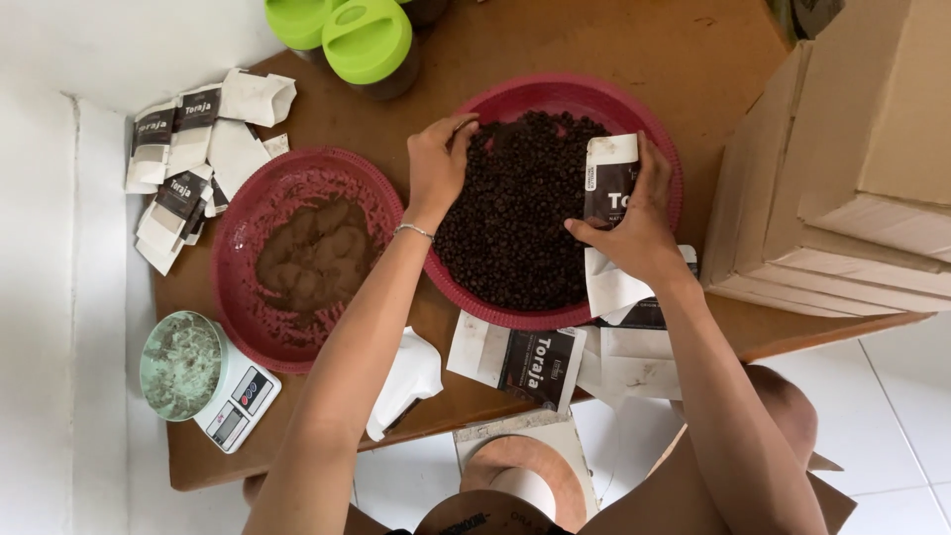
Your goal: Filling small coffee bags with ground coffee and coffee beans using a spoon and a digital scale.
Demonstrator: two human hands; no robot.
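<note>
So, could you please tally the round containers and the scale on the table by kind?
Red baskets: 2, one with dark beans under the left hand and right hand, one with brown residue
Green-lidded jars: 2
Kitchen scale: 1
Total: 5

Both bare forearms reached forward from the bottom of the view, converging slightly. The left hand [437, 163] was cupped palm down, its fingers [462, 127] curled together and bent at the knuckles, a thin silver bracelet [413, 231] circling the wrist. The right hand [634, 223] was turned inward, thumb stretched leftward apart from the fingers, which were closed in a pinching grip above it.
</note>
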